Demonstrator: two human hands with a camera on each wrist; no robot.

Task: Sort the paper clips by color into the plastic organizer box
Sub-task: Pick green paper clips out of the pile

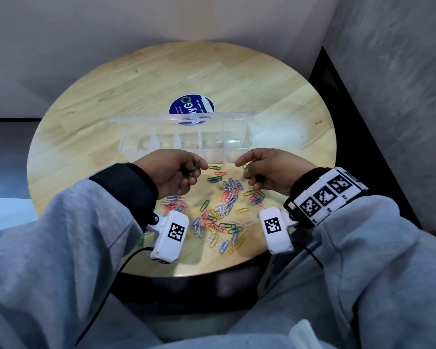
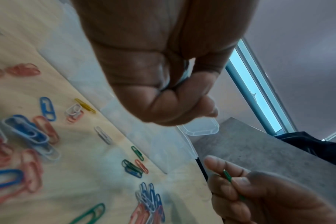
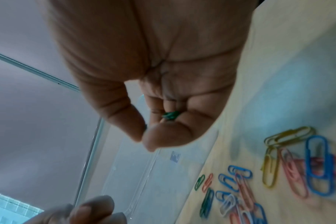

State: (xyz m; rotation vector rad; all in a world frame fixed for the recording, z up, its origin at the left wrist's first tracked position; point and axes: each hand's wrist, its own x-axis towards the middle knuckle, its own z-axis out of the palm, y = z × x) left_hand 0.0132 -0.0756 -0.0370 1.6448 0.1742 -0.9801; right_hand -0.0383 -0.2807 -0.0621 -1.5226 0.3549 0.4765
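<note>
A clear plastic organizer box lies open on the table, its lid folded back behind it; its compartments look empty. Loose paper clips in blue, pink, yellow, white and green are scattered in front of it. My left hand hovers at the box's near wall and pinches green clips. My right hand faces it a little to the right, with a green clip between thumb and forefinger. The right wrist view shows more green clips tucked under its curled fingers.
The round wooden table carries a blue round sticker behind the box. Its near edge runs just below the clip pile. White tagged cameras hang from both wrists over the pile. A grey wall stands to the right.
</note>
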